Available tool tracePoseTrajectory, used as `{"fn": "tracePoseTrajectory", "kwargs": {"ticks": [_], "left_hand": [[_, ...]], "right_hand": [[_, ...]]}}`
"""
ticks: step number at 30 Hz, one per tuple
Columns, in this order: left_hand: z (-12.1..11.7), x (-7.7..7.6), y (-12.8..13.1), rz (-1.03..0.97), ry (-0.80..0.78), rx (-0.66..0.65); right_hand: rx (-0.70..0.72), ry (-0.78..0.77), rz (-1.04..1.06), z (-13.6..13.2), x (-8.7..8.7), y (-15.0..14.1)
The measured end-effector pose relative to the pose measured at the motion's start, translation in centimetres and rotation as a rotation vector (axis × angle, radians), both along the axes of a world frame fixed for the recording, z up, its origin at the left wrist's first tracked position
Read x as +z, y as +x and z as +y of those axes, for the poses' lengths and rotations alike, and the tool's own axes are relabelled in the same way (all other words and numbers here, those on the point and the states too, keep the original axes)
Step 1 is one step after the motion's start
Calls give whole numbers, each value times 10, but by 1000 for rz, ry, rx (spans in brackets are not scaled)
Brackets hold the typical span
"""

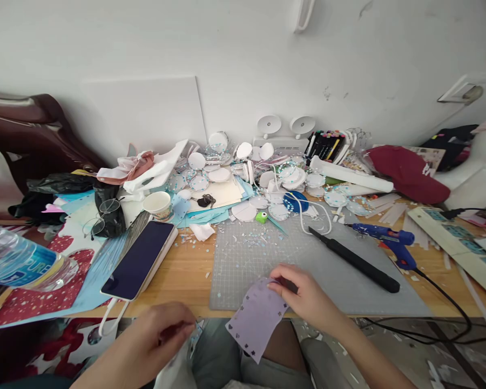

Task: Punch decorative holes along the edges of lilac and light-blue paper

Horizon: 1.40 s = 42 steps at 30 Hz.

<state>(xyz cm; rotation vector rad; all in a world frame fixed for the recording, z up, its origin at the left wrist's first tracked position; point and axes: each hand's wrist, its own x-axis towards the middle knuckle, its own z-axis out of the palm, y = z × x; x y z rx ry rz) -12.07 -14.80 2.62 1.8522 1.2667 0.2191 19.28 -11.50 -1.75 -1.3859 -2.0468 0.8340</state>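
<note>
My right hand (302, 294) pinches the top edge of a purple paper sheet (259, 319) near its right corner. Small shapes are punched along the sheet's sides and bottom, and it hangs over the table's front edge above my lap. My left hand (154, 337) is closed at the lower left, below the table edge. Between its fingers is the edge of what looks like a see-through plastic bag (180, 354) with bluish bits in it. Beyond my right hand a black-handled craft knife (354, 262) lies on the grey cutting mat (235, 270). A small green craft punch (261, 217) sits at the mat's back edge.
A blue glue gun (383, 235) with its cable and a power strip (457, 237) lie on the right. On the left are a phone (140, 262), a paper cup (157, 204) and a water bottle (24, 262). White paper discs (218, 174) are heaped at the back.
</note>
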Motion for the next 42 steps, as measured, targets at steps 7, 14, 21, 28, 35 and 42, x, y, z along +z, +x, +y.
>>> {"fn": "tracePoseTrajectory", "kwargs": {"ticks": [7, 14, 21, 28, 35, 42], "left_hand": [[11, 7, 21, 111, 248, 11], [81, -12, 102, -422, -54, -73], [145, -27, 111, -527, -322, -49], [152, -31, 80, -539, -418, 29], [143, -33, 79, -622, -542, -12], [139, -33, 86, -611, -569, -143]], "right_hand": [[106, 10, 45, 4, 17, -18], [77, 165, 103, 49, 25, -18], [17, 314, -58, 129, -5, 8], [13, 243, 70, 129, -5, 3], [46, -417, 700, 111, 15, -7], [36, -699, 779, 100, 17, -12]]}}
